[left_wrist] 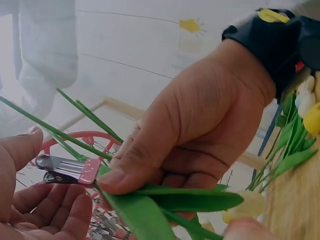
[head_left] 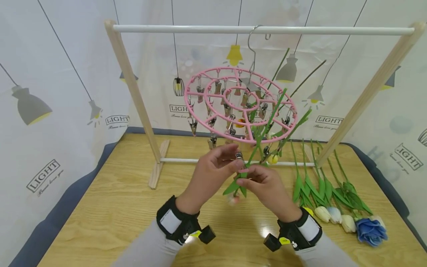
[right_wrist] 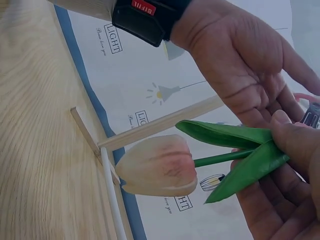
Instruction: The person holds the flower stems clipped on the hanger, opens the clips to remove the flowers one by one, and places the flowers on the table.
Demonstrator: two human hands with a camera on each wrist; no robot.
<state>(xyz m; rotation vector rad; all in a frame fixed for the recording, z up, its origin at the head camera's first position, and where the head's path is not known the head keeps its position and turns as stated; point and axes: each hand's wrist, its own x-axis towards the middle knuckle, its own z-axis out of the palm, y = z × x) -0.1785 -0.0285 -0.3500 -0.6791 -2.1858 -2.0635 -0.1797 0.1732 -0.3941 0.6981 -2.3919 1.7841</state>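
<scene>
Upside down hangs an artificial tulip (right_wrist: 160, 167) with a pale pink-white head and green leaves (right_wrist: 245, 172). My right hand (head_left: 270, 189) pinches its stem and leaf base between thumb and fingers. At the stem, beside the right thumb, is a metal clip (left_wrist: 70, 169) with pink tips; the exact bite is hidden. My left hand (head_left: 213, 170) is around the clip's handle end, its thumb lifted off and its fingers loosely bent below. Above both hands hangs a round pink drying rack (head_left: 185, 91) with several metal clips (head_left: 193, 126). A yellow flower (head_left: 272, 159) hangs head down from it.
The rack's hook (head_left: 250, 40) sits over a white rod (head_left: 183, 29) between wooden posts (head_left: 133, 89). On the table's (head_left: 110, 211) right side lie several artificial tulips (head_left: 322, 214) and a blue rose (head_left: 371, 231). Other stems (head_left: 308, 76) poke up through the rack.
</scene>
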